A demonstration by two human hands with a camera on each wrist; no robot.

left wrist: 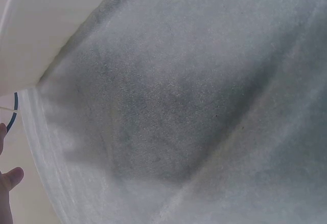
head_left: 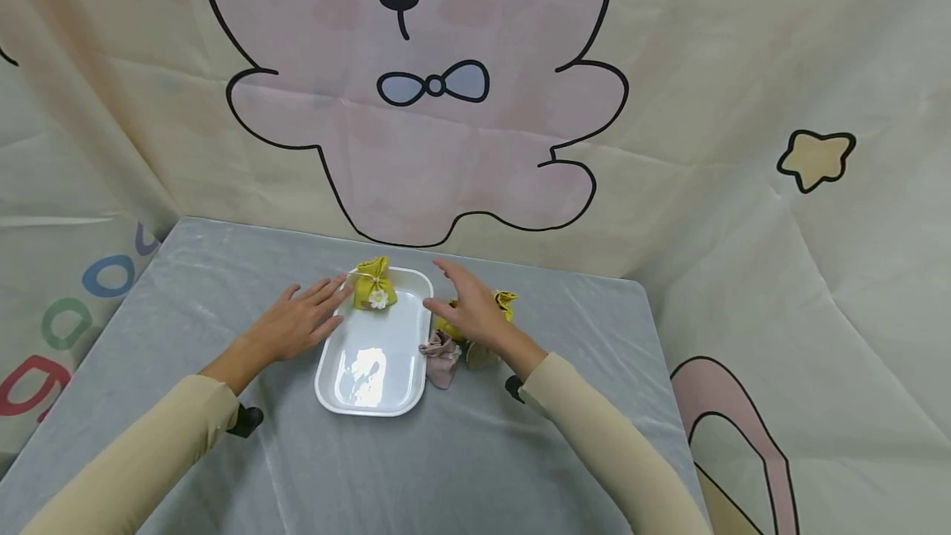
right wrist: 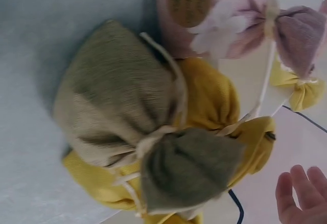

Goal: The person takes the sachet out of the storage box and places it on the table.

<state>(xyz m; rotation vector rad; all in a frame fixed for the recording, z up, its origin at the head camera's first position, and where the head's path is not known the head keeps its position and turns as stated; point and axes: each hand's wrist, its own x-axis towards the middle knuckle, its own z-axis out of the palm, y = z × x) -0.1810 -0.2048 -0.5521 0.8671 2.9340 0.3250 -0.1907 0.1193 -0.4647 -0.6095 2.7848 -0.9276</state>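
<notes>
A white tray (head_left: 369, 370) lies on the grey cloth, with a yellow drawstring pouch (head_left: 369, 291) bearing a white flower at its far end. My left hand (head_left: 297, 324) is at the tray's far left edge, fingers extended toward that pouch; whether they touch the tray cannot be told. Over the tray's right side, my right hand (head_left: 475, 308) has its fingers spread and holds nothing. Below and around it sit an olive pouch (right wrist: 117, 91), yellow cloth pouches (right wrist: 209, 88) partly hidden behind it, and a pink pouch (right wrist: 240, 24) with a round brown sticker.
The grey cloth (head_left: 475, 469) covers the table and shows creases. Behind the table hangs a cream backdrop (head_left: 706, 106) with a printed pink bear, and more printed fabric stands at the left and right sides.
</notes>
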